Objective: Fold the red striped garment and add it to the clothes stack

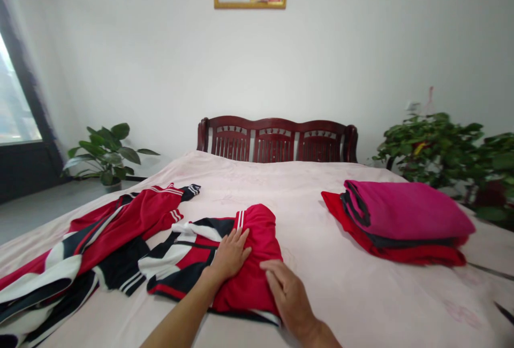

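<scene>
A red, navy and white jacket (257, 225) lies partly folded on the bed in front of me, with two white stripes across its red part. My left hand (231, 257) rests flat on the red cloth, fingers spread. At the garment's right edge is my right hand (289, 297), its fingers stretched toward the cloth and touching or nearly touching it. I see no cloth pinched between them. To the left lie more red, navy and white garments (132, 225), loosely spread, with striped cuffs.
A folded stack of magenta and red cloth (405, 211) sits on the right side of the pale pink bedspread (313, 198). Behind the bed stands a dark red wooden bench back (277, 139). Potted plants (106, 152) and leafy greenery (437, 150) flank the bed. A framed picture hangs above.
</scene>
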The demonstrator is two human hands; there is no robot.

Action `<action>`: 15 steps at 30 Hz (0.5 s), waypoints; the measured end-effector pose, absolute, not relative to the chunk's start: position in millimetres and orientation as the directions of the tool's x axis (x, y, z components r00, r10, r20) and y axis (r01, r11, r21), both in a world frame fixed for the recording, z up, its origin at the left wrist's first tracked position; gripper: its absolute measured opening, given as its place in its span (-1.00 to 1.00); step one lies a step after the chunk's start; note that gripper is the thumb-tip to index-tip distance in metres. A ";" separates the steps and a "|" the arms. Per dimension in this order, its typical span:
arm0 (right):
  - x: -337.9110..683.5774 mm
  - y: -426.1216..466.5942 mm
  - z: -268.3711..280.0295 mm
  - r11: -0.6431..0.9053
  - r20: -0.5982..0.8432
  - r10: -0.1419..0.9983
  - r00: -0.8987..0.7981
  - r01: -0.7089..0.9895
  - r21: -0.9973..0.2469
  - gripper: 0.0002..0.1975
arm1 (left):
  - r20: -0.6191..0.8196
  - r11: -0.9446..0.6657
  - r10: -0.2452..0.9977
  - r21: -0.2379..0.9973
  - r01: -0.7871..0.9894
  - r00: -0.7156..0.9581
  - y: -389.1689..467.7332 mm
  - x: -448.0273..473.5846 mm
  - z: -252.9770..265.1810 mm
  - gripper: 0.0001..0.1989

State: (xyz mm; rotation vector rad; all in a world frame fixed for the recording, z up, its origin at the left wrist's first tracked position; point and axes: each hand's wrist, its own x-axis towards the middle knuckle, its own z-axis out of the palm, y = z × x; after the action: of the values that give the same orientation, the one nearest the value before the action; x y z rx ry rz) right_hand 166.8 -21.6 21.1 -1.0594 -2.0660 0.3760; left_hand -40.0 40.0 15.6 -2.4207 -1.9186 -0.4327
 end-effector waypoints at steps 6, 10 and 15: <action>198.3 33.9 16.4 0.240 0.250 0.952 -0.176 0.937 -0.255 -0.48 | 0.262 -0.224 0.950 0.194 0.955 0.170 38.1 -37.8 19.1 -0.42; 183.4 48.3 3.0 0.425 0.152 0.904 -0.400 0.880 -0.213 -0.41 | 0.268 -0.216 0.950 0.185 0.959 0.162 36.2 -34.7 20.3 -0.42; 155.1 57.6 -12.1 0.516 0.380 0.850 -0.364 0.718 -0.466 -0.55 | 0.311 -0.173 0.943 0.145 0.974 0.121 31.0 -23.3 22.9 -0.49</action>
State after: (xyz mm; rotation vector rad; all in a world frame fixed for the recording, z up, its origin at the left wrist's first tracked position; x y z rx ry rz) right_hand 155.1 57.6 -12.1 -1.2737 -2.1754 0.2949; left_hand -23.3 31.0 22.9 -2.2792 -1.9565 -0.5123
